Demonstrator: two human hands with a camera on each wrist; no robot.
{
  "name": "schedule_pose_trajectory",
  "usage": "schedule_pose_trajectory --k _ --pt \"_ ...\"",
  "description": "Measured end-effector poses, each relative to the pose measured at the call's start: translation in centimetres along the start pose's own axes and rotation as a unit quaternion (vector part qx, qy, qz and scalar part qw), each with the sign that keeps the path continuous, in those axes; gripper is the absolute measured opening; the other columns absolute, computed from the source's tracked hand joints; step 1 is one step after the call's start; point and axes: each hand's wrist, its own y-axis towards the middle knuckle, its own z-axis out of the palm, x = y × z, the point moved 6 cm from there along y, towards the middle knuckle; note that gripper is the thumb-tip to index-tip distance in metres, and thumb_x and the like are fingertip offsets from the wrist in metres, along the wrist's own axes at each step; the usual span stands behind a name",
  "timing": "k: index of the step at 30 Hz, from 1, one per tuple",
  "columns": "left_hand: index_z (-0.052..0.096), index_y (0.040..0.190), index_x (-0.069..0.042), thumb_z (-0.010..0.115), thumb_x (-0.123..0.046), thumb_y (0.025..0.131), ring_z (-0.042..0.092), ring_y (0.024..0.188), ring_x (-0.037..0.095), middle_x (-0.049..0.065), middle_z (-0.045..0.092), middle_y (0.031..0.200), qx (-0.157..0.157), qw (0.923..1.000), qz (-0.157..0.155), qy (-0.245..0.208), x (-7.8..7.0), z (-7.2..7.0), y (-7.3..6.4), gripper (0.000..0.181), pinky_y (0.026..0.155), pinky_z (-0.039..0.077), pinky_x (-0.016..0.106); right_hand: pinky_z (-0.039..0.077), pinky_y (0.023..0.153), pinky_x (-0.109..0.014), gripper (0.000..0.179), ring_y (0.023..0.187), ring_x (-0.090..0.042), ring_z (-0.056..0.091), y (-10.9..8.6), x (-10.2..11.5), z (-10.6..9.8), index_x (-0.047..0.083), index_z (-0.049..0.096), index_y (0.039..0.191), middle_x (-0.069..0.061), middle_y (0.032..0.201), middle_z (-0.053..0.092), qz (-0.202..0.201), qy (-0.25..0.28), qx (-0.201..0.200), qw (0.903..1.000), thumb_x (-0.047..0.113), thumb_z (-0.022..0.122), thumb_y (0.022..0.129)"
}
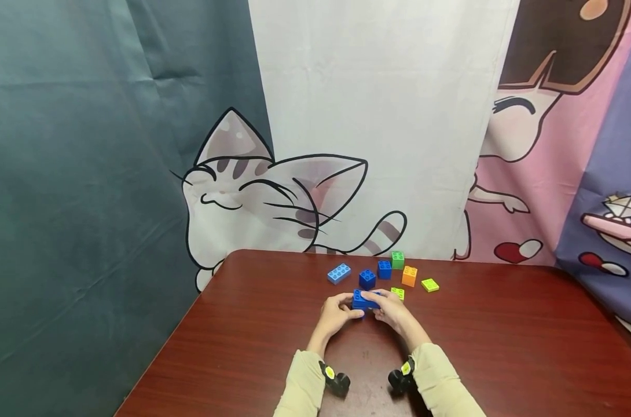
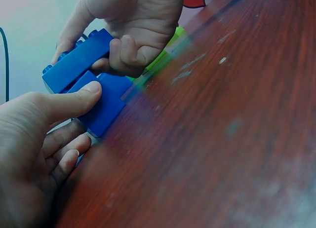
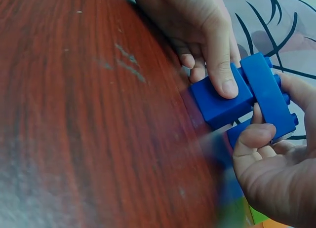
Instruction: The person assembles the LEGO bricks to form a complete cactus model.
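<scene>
Long dark-blue plastic brick with round studs — held between both hands, above the near side of the loose pieces; close beneath it sits a blocky dark-blue plastic brick, though whether the two are locked or merely meet, I cannot tell; a third patch of blue peeks out by the fingers, mostly hidden, so its join is anyone's call.

Right hand has the long brick gripped between thumb and curled fingers; left hand pinches the blocky one, thumb flat on its smooth side, fingers behind.

Handling, I'd judge: light, stiff, hard to break, a touch slick on those glossy walls; best taken by the long side faces, fingertips clear of the studs and of the seam, with the lower brick braced the way that left thumb braces it.

Now the count — seven loose pieces beyond the hands: one light-blue oblong studded brick; two dark-blue square bricks, one nearer, one farther; one green brick; one orange brick; two lime pieces, a flat one out on the right and another partly covered by the right hand; all on the reddish-brown wooden-looking table, a cat-print curtain hanging behind.
</scene>
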Motion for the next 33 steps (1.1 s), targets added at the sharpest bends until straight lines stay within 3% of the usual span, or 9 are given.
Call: schedule_pose_trajectory --k 10,16,26,33 --pt "0.071 0.115 -0.007 0.083 -0.023 0.078 0.050 0.064 0.006 0.005 0.071 0.089 0.005 1.0000 -0.002 -0.004 -0.2 0.0 0.1 0.042 0.058 0.041 0.018 0.037 0.064 -0.023 0.052 0.067 -0.012 0.040 0.0 0.3 0.3 -0.005 0.048 0.131 -0.004 0.094 0.055 0.021 0.010 0.024 0.9994 0.030 0.062 0.095" --pt "0.071 0.116 -0.008 0.083 -0.025 0.078 0.050 0.064 0.008 0.002 0.068 0.083 0.008 1.0000 0.002 -0.002 -0.4 -0.2 0.2 0.043 0.059 0.041 0.020 0.045 0.070 -0.021 0.057 0.079 -0.013 0.053 0.0 0.3 0.6 -0.007 0.045 0.134 -0.009 0.106 0.062 0.014 0.032 0.016 0.9992 0.028 0.063 0.094" --pt "0.071 0.112 -0.010 0.083 -0.027 0.078 0.052 0.069 0.007 0.005 0.074 0.099 -0.001 0.9999 -0.002 0.010 0.0 -0.6 -0.6 0.040 0.063 0.044 0.020 0.045 0.061 -0.018 0.052 0.066 -0.008 0.051 -0.1 -0.8 1.2 -0.003 0.048 0.131 -0.004 0.094 0.062 0.009 0.058 0.001 0.9983 0.029 0.064 0.093" --pt "0.070 0.113 -0.010 0.082 -0.030 0.078 0.053 0.070 0.006 0.005 0.073 0.101 0.005 0.9997 0.007 0.022 -0.3 -0.1 -0.2 0.043 0.063 0.044 0.019 0.056 0.066 -0.022 0.053 0.076 -0.012 0.059 -0.2 -1.1 0.9 -0.002 0.047 0.133 -0.022 0.120 0.056 -0.018 0.058 -0.021 0.9979 0.030 0.063 0.094"
